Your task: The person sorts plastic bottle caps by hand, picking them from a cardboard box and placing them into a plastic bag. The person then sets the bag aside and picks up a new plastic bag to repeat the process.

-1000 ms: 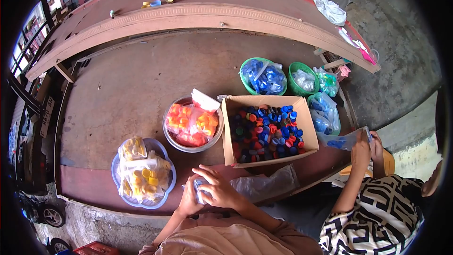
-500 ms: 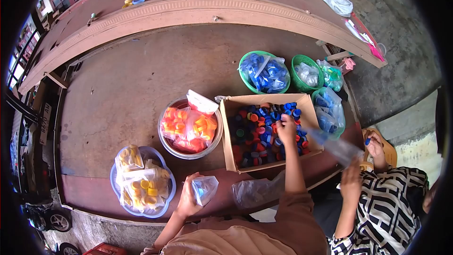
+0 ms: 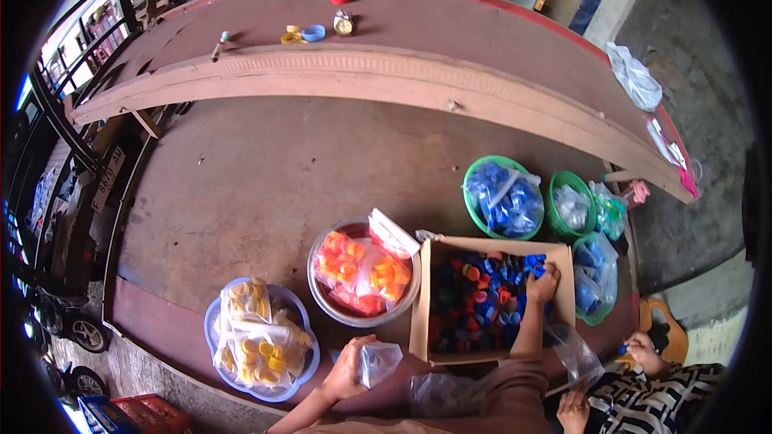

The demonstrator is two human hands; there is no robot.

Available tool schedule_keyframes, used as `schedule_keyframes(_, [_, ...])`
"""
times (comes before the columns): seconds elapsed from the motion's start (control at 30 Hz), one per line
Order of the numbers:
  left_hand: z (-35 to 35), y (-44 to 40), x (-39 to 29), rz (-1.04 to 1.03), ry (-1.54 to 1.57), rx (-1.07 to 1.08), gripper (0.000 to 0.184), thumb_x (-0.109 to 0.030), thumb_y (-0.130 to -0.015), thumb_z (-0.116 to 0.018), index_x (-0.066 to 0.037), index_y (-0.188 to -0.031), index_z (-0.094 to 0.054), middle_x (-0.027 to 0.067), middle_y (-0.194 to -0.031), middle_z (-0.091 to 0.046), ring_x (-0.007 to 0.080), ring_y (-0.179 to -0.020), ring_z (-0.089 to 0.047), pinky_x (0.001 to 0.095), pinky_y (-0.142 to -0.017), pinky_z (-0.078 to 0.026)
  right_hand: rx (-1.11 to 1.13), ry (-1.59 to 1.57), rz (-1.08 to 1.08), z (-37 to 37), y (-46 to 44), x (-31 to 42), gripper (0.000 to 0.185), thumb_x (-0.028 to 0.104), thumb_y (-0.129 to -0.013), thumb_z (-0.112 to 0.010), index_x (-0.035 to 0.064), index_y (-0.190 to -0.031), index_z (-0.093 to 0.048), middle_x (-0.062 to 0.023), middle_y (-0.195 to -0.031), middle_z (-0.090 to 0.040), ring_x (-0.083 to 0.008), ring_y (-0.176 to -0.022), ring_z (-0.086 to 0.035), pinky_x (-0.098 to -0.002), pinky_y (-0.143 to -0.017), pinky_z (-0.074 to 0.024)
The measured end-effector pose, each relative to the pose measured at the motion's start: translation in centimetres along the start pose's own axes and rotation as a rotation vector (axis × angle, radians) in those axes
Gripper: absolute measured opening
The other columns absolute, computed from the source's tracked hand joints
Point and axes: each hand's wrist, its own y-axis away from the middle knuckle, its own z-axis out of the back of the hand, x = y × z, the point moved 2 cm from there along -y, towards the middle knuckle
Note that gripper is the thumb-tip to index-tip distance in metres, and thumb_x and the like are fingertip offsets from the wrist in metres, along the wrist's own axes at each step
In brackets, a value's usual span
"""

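Note:
My left hand (image 3: 347, 371) is closed around a small clear plastic bag (image 3: 378, 363) near the table's front edge. Inside the cardboard box (image 3: 567, 283), my right hand (image 3: 543, 283) reaches into the back right part, its fingers bent onto blue caps (image 3: 534, 261). Whether it grips one is hard to make out. Red, blue and dark caps (image 3: 482, 305) fill the box. An empty-looking clear bag (image 3: 450, 395) lies between my left hand and my right forearm.
A metal bowl (image 3: 315, 293) of bagged orange caps and a lilac basin (image 3: 213, 329) of bagged yellow caps stand left. Green baskets (image 3: 595, 201) hold more bags. At right, a co-worker's hands (image 3: 643, 350) hold a blue cap and a clear bag (image 3: 577, 358). A raised shelf (image 3: 322, 76) spans the back.
My right hand has left my left hand and gone into the box, lately moving toward its back right corner. My left hand still holds the small bag. The camera view has shifted.

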Motion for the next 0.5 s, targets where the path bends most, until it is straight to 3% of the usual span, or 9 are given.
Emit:
schedule_keyframes(0.3, [0.7,-1.0,-0.2,-0.010,-0.024,0.019,0.085,-0.011,-0.056,-0.074,0.000,-0.128,-0.030,0.0181,-0.116,-0.048,0.0349,-0.109,-0.046,0.0411,-0.097,-0.034,-0.121,-0.288,0.137,-0.1,0.2,-0.8,0.043,0.000,-0.052,-0.072,0.0027,-0.090,-0.052,-0.0150,-0.089,-0.053,-0.0358,-0.090,-0.052,-0.0432,-0.081,-0.0432])
schedule_keyframes(0.5, [0.7,-0.7,-1.2,-0.064,-0.056,0.033,0.084,-0.011,-0.056,-0.073,0.000,-0.127,-0.031,0.0190,-0.116,-0.048,0.0353,-0.111,-0.045,0.0416,-0.096,-0.035,-0.139,-0.262,0.165,0.9,1.3,0.8,0.039,0.003,-0.054,-0.069,0.0023,-0.092,-0.058,-0.0160,-0.088,-0.054,-0.0353,-0.084,-0.054,-0.0415,-0.079,-0.0453])
